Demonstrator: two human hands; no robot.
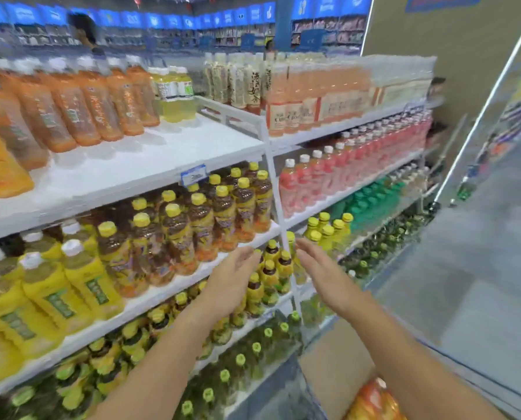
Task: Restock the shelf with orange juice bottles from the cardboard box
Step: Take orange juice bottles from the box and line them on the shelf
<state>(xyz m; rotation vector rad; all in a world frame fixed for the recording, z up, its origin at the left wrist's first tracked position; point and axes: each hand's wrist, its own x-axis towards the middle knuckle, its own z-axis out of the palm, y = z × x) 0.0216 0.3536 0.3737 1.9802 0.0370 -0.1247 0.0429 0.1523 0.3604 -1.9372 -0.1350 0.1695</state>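
Orange juice bottles (95, 107) with white caps stand in rows at the back left of the top white shelf (150, 159), whose front part is bare. The cardboard box (335, 368) sits low at the bottom right, with orange juice bottles (371, 401) showing inside it. My left hand (232, 280) and my right hand (322, 274) are held out in front of the lower shelves, palms facing each other, fingers straight, holding nothing.
Brown tea bottles with yellow caps (192, 225) fill the second shelf, with yellow-labelled bottles (50, 286) to their left. Pink drinks (329, 174) and green-capped bottles (371, 201) fill the right bay. Grey aisle floor (480, 268) lies to the right.
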